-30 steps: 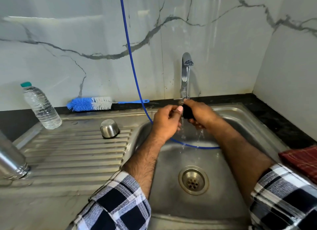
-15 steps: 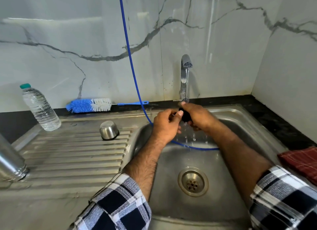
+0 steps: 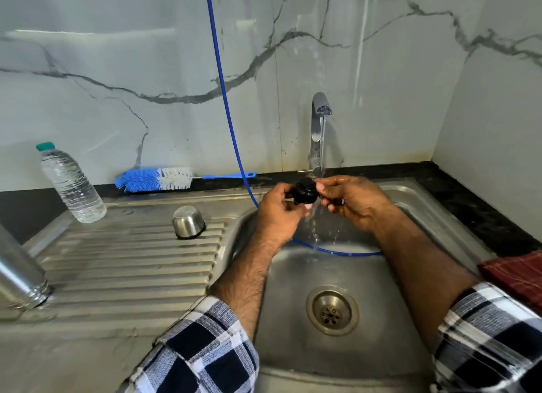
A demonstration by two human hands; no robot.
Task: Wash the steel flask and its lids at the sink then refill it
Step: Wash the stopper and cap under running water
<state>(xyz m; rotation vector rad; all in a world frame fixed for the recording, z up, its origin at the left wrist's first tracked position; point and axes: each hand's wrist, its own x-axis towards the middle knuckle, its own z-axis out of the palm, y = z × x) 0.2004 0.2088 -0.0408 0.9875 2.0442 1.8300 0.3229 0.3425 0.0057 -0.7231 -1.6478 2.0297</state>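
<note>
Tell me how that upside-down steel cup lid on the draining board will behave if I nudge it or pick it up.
The steel cup lid sits mouth down on the ribbed draining board, so it probably won't tip, and a nudge would likely make it skid or catch on the ribs. Its polished wall looks slick and may be wet, so a grip could slip. Small and hollow, it is probably light and stiff.

One head-worn wide-angle view looks forward and down, close over the steel sink, facing the tap and marble wall.
</note>
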